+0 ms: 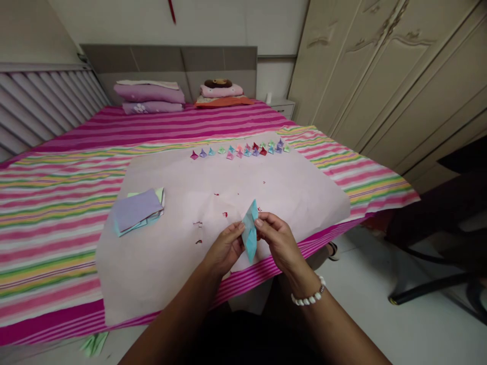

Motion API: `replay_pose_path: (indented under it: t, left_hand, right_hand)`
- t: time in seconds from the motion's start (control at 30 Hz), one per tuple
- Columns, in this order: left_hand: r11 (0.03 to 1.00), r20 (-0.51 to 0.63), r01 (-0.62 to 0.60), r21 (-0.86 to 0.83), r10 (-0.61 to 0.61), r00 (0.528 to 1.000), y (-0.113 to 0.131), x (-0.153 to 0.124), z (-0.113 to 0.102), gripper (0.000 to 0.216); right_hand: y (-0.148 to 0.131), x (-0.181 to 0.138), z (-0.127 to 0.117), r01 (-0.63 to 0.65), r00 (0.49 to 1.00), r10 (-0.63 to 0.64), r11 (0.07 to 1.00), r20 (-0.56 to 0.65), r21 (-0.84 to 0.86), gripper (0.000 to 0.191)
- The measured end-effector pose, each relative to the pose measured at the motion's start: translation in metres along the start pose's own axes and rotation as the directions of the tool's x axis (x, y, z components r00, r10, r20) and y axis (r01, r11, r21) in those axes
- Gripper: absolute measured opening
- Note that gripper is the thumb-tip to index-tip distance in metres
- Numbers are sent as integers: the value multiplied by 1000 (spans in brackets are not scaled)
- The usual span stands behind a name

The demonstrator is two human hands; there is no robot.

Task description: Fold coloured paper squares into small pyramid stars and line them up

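A piece of light blue folded paper (250, 234), shaped like a long diamond, is held upright over the near edge of the bed. My left hand (228, 244) pinches its left side between thumb and fingers. On its right side, my right hand (277, 238) grips it with the thumb in front; the fingertips behind the paper are partly hidden. A white bead bracelet (309, 299) circles my right wrist. Beneath the hands lies a large pale sheet (160, 274) with several small dark red marks.
Several small folded paper pieces (263, 151) in mixed colours line the sheet's far side. A stack of coloured paper (139, 210) lies at left. Folded bedding (150, 96) sits by the headboard (160, 61). A dark chair (437, 289) stands right; green paper (94, 343) is on the floor.
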State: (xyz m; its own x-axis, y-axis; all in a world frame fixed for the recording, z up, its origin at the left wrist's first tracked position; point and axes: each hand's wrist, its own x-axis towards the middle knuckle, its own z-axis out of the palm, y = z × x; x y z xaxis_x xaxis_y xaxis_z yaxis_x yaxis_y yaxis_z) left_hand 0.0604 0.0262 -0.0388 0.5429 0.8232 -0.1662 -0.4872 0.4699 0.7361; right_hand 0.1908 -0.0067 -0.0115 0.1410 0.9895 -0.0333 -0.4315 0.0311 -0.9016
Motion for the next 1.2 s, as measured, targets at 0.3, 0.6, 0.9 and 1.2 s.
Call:
replay_pose_path:
  t: [0.3,0.6,0.9,1.2]
  left_hand:
    - [999,-21,23,-33,-24,999,1,-6,-3,25]
    - [988,-3,50,-144,-51,999,3,-9,0,17]
    - [992,-10,49,-113,-50,999,0,-8,-7,21]
    - [995,-100,-22,-96,12,995,2,-3,-11,20]
  right_hand:
    - [0,-1,2,-14,1000,14,1000,19,-5,22]
    - [-3,-5,6,6,999,-6,1000,44,-10,26]
    - [-4,-4,8,-9,999,10,1000,47,-8,20]
    - [12,5,0,91,996,-89,990,30,-107,20]
